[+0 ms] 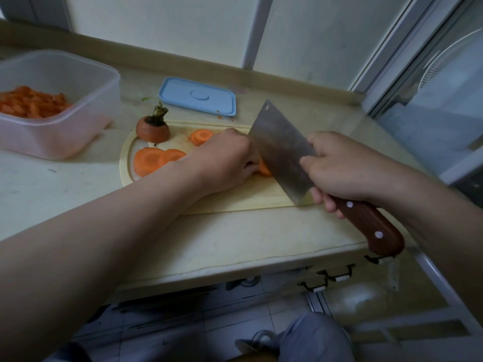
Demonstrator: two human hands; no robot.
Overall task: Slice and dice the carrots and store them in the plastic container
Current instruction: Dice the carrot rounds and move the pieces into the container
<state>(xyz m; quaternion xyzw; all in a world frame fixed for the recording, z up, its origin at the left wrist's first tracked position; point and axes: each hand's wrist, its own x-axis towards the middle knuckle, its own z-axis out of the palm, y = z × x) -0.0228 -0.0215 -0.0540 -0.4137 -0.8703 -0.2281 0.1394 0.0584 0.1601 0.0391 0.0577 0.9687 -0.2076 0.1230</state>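
On the wooden cutting board (235, 202) my left hand (224, 163) curls over a stack of carrot slices (264, 169), mostly hidden under the fingers. My right hand (337, 171) grips a cleaver (281, 150) by its brown handle, the blade standing against the left knuckles and down on the carrot. Round carrot slices (150, 160) lie at the board's left, more slices (200, 136) further back. A carrot top with its stem (153, 128) sits at the board's far left corner. The clear plastic container (60, 126) at the left holds diced carrot (31, 101).
A blue lid (197, 96) lies behind the board near the wall. The counter's front edge (235, 265) runs just below the board, with hooks under it at the right. A glass door stands at the right. My knee shows below.
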